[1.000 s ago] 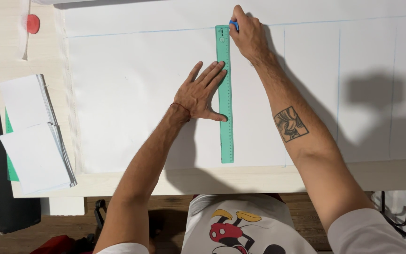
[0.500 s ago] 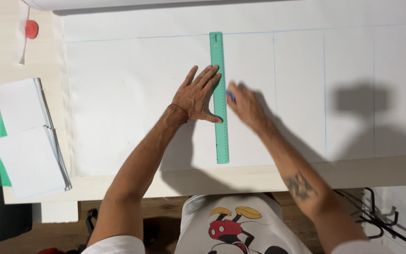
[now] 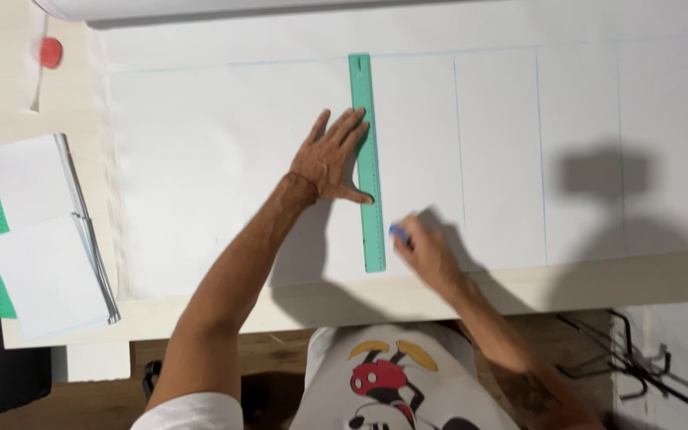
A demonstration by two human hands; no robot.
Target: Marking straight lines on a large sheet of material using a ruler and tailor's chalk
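A long green ruler [image 3: 368, 119] lies upright across a large white sheet [image 3: 201, 159] on the table. My left hand [image 3: 330, 157] rests flat on the sheet, fingers spread, its fingertips and thumb pressing the ruler's left edge. My right hand [image 3: 424, 251] is closed on a blue pencil [image 3: 397, 232], whose tip sits against the ruler's right edge near its lower end. Faint vertical lines [image 3: 459, 159] mark the sheet to the right of the ruler.
Two stacks of white paper [image 3: 41, 247] over a green sheet lie at the left of the table. A small red round object [image 3: 51, 52] sits at the far left corner. The table's front edge [image 3: 599, 287] runs below the sheet. A roll of paper lies along the far edge.
My right hand has travelled with the blue pencil down the ruler's right edge, from its top end to near its bottom end. The left hand stays pressed on the ruler.
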